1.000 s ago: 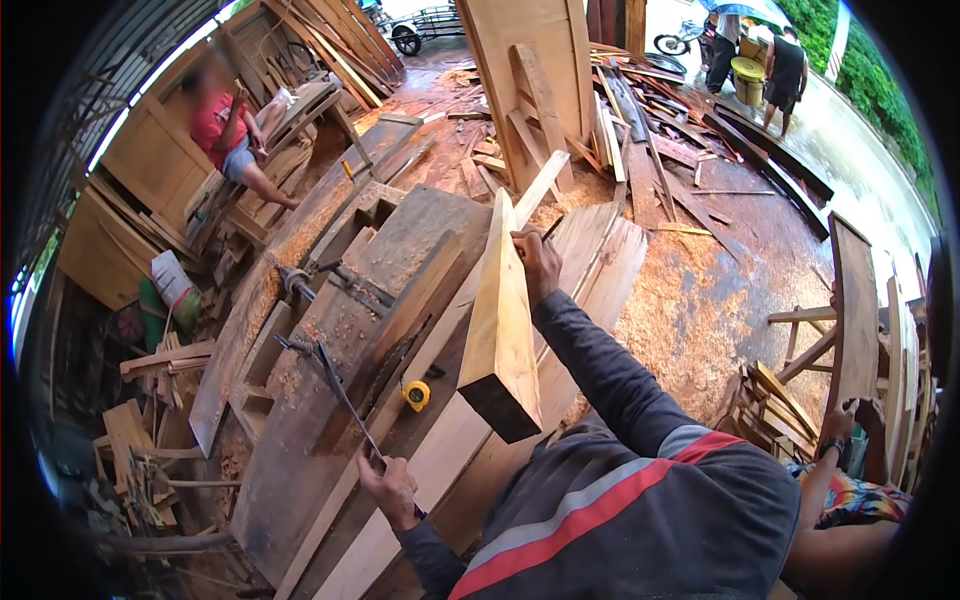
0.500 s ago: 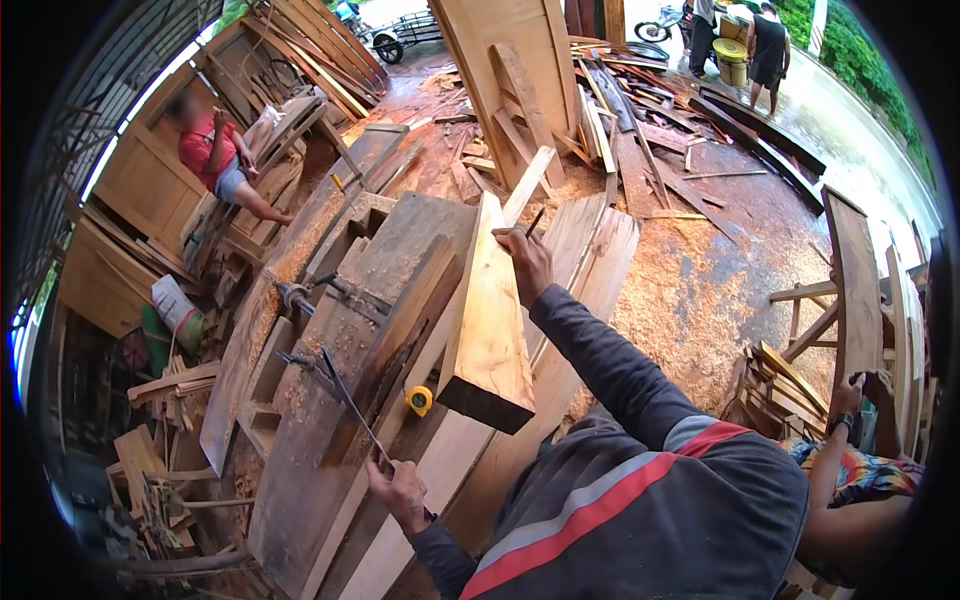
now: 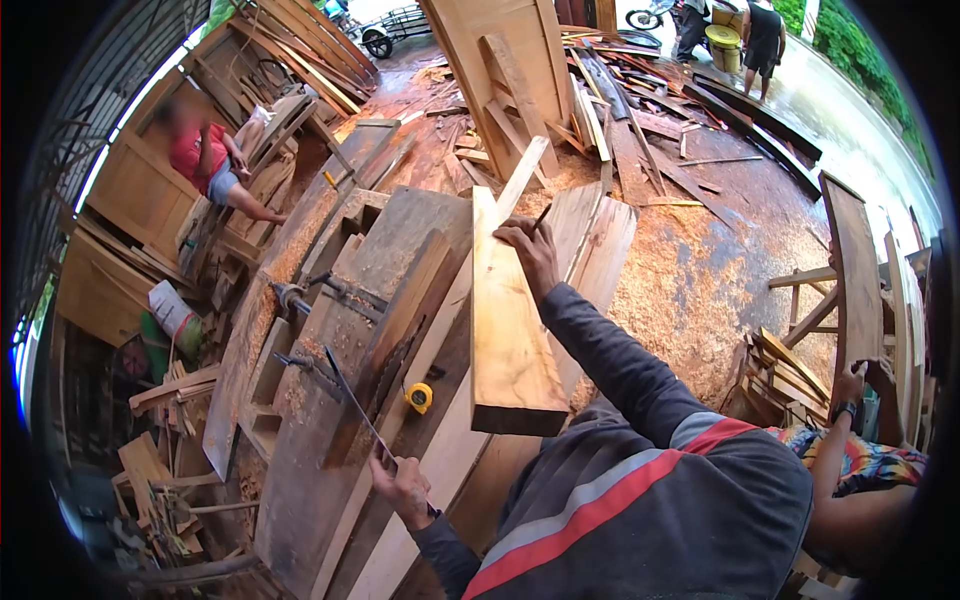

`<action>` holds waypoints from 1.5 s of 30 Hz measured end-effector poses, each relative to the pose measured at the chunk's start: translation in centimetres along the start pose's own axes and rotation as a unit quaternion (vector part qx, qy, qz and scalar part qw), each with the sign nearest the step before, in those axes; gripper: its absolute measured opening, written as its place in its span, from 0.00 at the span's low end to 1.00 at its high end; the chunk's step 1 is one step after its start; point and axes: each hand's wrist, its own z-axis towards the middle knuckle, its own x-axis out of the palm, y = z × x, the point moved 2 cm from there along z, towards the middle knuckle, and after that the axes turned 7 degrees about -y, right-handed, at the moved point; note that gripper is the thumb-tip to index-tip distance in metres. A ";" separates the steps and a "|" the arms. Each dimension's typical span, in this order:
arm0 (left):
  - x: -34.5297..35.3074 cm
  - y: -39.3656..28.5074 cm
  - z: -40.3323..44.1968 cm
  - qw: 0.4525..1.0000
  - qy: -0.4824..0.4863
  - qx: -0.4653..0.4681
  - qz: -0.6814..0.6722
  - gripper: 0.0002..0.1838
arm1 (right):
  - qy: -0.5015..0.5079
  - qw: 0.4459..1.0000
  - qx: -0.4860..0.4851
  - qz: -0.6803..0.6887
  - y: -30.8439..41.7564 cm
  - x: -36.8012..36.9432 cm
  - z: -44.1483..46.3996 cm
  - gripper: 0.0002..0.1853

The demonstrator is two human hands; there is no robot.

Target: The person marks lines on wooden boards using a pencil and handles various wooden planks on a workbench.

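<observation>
My left hand [image 3: 403, 488] is closed on a thin, dark, flat blade-like tool [image 3: 357, 405] that points up and away over the workbench [image 3: 310, 440]. Fingers of my right hand [image 3: 530, 252] press on the far right edge of a thick pale wooden beam [image 3: 510, 340], with a thin dark pencil-like stick [image 3: 542, 215] held between them. The beam's dark end faces me. A yellow tape measure [image 3: 419, 398] rests on the boards left of the beam. Metal clamps [image 3: 345, 290] lie on the bench beyond the blade.
A seated person in red [image 3: 205, 155] is at the upper left. A co-worker's hands [image 3: 858, 385] are by an upright board [image 3: 853, 290] at the right. Scrap wood [image 3: 650, 120] and shavings [image 3: 675, 300] cover the floor. Two people stand far off at the upper right.
The beam's near end has swung right and its wide pale face has turned more upward. My right hand stays at its far edge. My left hand still holds the blade-like tool.
</observation>
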 end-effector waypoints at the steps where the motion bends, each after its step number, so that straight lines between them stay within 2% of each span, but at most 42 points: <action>1: 0.2 0.0 0.1 1.000 0.000 -0.004 -0.001 0.31 | -0.004 1.000 0.004 0.005 -0.1 0.0 0.1 0.17; 14: 0.2 -0.1 -0.3 1.000 0.019 -0.006 -0.010 0.35 | 0.064 0.997 -0.027 -0.032 -0.1 -0.1 0.2 0.18; 16: 0.3 -0.2 -0.3 1.000 0.018 -0.006 -0.015 0.35 | 0.105 0.993 -0.046 -0.024 0.0 -0.4 -0.2 0.19; 20: 0.7 -0.7 -0.3 1.000 0.001 -0.016 0.004 0.34 | 0.108 0.990 -0.083 -0.030 -0.1 -0.6 0.4 0.20; 24: 0.9 0.0 0.2 1.000 0.015 -0.013 -0.016 0.33 | 0.120 0.989 -0.075 -0.037 -1.0 -1.0 1.0 0.19; 26: 0.6 0.2 0.1 0.999 0.022 -0.024 -0.013 0.33 | 0.090 0.990 -0.102 -0.018 -1.4 -1.3 1.3 0.19; 27: 1.1 0.2 0.3 0.999 0.039 -0.030 -0.010 0.33 | 0.095 0.992 -0.061 0.050 -1.7 -1.2 1.2 0.19; 28: 1.4 0.2 0.1 0.999 0.038 -0.015 0.014 0.33 | 0.068 0.991 -0.066 0.092 -3.3 -0.3 0.5 0.17; 31: 2.4 0.5 0.2 0.999 0.041 -0.011 0.026 0.34 | 0.047 0.979 -0.001 0.200 -5.7 -0.1 1.0 0.20; 32: 1.8 1.9 1.4 0.998 0.036 -0.002 0.059 0.34 | 0.041 0.982 0.006 0.183 -5.8 -1.1 2.2 0.23; 33: 2.0 2.5 1.8 0.999 0.039 -0.003 0.017 0.35 | 0.044 0.988 0.033 0.145 -6.0 -2.0 3.6 0.24; 34: 2.7 2.7 2.6 0.996 0.058 0.033 0.058 0.34 | 0.048 0.991 0.060 0.107 -6.2 -3.0 4.9 0.27; 37: 3.6 3.8 5.1 0.997 0.060 0.036 0.024 0.34 | -0.058 0.993 0.001 0.107 -5.9 -7.0 11.0 0.25; 39: 4.2 5.7 7.9 0.998 0.036 0.051 -0.005 0.34 | -0.092 0.995 0.002 0.027 -5.5 -10.7 15.0 0.25; 40: 5.7 5.1 7.8 0.998 0.041 0.049 -0.016 0.34 | -0.119 0.993 -0.004 0.009 -5.0 -12.6 16.8 0.25; 43: 8.3 1.9 7.0 0.992 0.046 0.050 0.109 0.34 | -0.174 0.983 0.054 0.012 -5.0 -17.6 20.9 0.26; 45: 10.1 1.6 7.1 0.993 0.070 0.063 0.071 0.34 | -0.205 0.978 0.031 -0.033 -5.1 -21.1 23.1 0.26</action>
